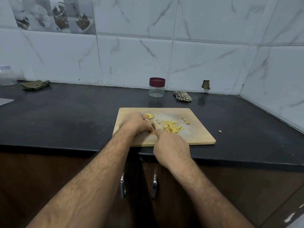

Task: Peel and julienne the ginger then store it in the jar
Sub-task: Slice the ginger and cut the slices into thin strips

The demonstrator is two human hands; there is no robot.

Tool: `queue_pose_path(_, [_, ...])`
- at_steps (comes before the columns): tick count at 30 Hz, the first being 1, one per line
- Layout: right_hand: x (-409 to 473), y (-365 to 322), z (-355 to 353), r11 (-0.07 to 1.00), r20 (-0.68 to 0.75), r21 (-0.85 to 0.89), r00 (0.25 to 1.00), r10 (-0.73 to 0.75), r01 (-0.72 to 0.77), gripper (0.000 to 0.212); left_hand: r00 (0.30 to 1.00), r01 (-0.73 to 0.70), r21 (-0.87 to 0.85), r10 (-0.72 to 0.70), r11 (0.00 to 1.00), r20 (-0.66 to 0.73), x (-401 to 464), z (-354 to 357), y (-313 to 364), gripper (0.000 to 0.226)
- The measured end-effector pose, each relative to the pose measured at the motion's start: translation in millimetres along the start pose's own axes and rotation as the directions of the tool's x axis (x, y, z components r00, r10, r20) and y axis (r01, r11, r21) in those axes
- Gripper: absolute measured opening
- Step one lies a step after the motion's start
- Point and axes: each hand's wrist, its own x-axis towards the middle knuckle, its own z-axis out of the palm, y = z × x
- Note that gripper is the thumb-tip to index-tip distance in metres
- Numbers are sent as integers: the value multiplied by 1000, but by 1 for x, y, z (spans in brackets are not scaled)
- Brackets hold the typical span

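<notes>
- Head view, the only one: the ginger being cut sits under the left hand (pixel 135 122), near the board's (pixel 197 139) front-left corner. The fingers (pixel 148 127) are curled down over it, pinning it flat, so I can barely see the piece itself.
- Right hand (pixel 171 145) is wrapped around the knife (pixel 153 126) handle; the blade runs right alongside the left fingertips, touching or nearly so, can't tell which.
- A pile of strips (pixel 171 126) lies mid-board just right of the blade, an uncut chunk (pixel 148 115) sits toward the back edge just beyond the left hand, and a few scraps (pixel 185 121) lie further right.
- Handling guess: ginger's light, firm and fibrous, probably a bit damp and slippery once peeled. I'd hold it flat side down with knuckles forward and tips tucked.
- The strips are thin and snappy, so better to scoop than pinch.
- The jar (pixel 157 87) stands at the tabletop's back edge, well behind the board, with its maroon lid on.
</notes>
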Motion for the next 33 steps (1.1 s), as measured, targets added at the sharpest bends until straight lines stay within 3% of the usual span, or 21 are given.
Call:
queue_pose_path(16, [4,5,1,999,5,-32,999,-40,40,49,1000,-11,25,11,1000,-28,0,1,0,10])
queue_pose_path(25, [6,-5,0,989,43,-143,999,-19,25,48,999,5,35,-4,999,-34,1,1,2,12])
queue_pose_path(33, [-15,5,-1,990,76,-143,997,-8,19,63,999,-2,44,4,999,-50,-2,3,3,13])
